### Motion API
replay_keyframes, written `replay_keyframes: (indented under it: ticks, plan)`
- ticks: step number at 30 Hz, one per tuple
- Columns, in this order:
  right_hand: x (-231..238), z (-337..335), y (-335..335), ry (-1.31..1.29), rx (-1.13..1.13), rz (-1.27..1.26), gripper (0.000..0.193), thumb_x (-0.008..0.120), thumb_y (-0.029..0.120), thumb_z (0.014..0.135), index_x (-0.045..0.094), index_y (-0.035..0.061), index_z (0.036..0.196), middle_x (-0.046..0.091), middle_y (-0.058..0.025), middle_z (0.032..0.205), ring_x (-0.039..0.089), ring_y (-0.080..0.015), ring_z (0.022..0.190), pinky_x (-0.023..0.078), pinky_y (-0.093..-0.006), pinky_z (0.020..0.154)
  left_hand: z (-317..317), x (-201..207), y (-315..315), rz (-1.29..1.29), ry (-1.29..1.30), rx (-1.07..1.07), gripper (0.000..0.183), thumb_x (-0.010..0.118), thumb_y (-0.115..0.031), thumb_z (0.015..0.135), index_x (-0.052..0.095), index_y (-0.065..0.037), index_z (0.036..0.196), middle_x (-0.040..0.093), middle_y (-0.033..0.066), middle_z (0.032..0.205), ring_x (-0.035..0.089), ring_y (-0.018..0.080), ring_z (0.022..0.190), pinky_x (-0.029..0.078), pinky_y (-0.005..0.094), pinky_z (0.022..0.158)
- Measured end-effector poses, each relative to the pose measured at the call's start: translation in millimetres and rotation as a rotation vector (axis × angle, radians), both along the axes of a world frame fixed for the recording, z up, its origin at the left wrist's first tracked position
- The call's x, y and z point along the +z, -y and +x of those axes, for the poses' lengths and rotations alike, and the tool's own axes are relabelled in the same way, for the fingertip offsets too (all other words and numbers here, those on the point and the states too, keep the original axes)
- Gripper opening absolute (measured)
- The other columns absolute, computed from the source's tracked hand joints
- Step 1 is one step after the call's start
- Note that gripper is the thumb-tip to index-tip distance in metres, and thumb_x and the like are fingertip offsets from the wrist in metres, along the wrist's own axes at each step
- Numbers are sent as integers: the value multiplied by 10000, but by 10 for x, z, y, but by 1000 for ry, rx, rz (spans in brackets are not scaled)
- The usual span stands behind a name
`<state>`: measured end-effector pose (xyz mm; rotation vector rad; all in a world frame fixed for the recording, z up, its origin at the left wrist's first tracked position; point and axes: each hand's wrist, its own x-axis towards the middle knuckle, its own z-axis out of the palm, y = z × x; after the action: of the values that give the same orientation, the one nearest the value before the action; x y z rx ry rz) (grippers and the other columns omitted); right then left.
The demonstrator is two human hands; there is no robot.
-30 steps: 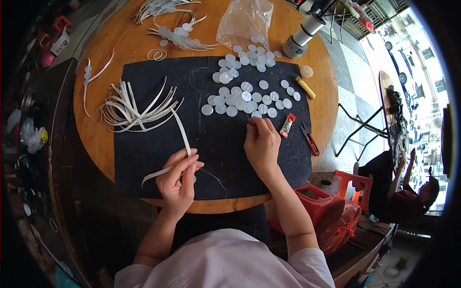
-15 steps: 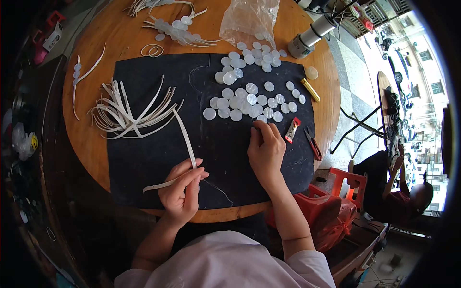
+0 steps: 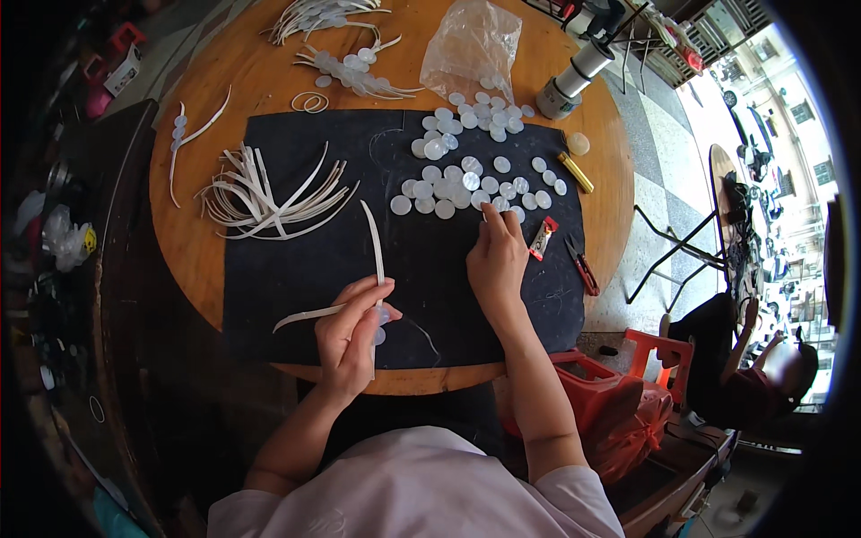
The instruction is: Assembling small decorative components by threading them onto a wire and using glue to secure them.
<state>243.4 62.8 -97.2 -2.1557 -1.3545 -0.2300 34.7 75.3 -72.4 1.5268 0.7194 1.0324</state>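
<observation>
My left hand (image 3: 348,336) pinches a narrow white strap (image 3: 374,235), which stands up above the fingers; another white length sticks out to the left. Two translucent round discs (image 3: 380,335) show beside that thumb, and a thin thread (image 3: 423,334) trails off to the right on the dark mat. My right hand (image 3: 499,262) is bent with its fingertips together at the near edge of a spread of pale, pearly discs (image 3: 445,209). Whatever those fingertips hold is too small to make out. A fan of loose white straps (image 3: 269,211) lies on the mat's left side.
On the round wooden table (image 3: 193,269) lies a dark mat (image 3: 296,305). Right of the discs are a red wrapped packet (image 3: 543,238), red-handled snips (image 3: 585,270) and a gold tube (image 3: 577,172). Behind stand a clear bag (image 3: 471,49) and a metal cylinder (image 3: 574,82). Red stools (image 3: 659,359) stand at right.
The view has shifted slightly. My left hand has turned, so discs now show by its thumb. My right hand has reached a little farther forward to the edge of the discs.
</observation>
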Motion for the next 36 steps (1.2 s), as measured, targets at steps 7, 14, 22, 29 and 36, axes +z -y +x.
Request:
replay_keyframes:
  ticks: [7,14,22,29,36]
  plan:
    - [597,-384,686,-1717,265,317,257,484,-19,872,553,-33,1119,458,5,708,428,-43,535,363,-192,394,1,417,251,-217,-12,71,170,515,-6,862,624,38,984,592,114,1019,621,151,763,486,253,713]
    - [723,-614,1138,-2175,512,295,237,548,23,860,555,-54,1084,524,-30,720,407,-45,515,384,-189,359,176,483,537,-412,261,-81,78,625,-27,821,630,21,883,606,57,890,582,83,734,460,206,627]
    - [701,-693,1350,-1736,587,342,157,566,13,851,573,-57,991,550,-55,736,392,-54,471,419,-210,372,58,584,718,-655,183,-267,62,666,-17,790,633,9,835,591,28,779,545,51,673,443,185,573]
    - [670,-714,1481,-1867,533,281,104,563,25,859,590,-45,931,541,-39,750,393,-53,489,379,-200,377,58,607,807,-405,150,-138,56,678,-19,773,629,7,773,563,29,826,514,52,629,421,178,551]
    - [732,-762,1572,-1650,622,223,93,570,69,882,581,-21,905,564,-42,785,511,-65,621,430,-206,541,23,637,894,-70,32,-101,58,660,6,760,605,20,749,539,37,820,511,69,632,409,197,557]
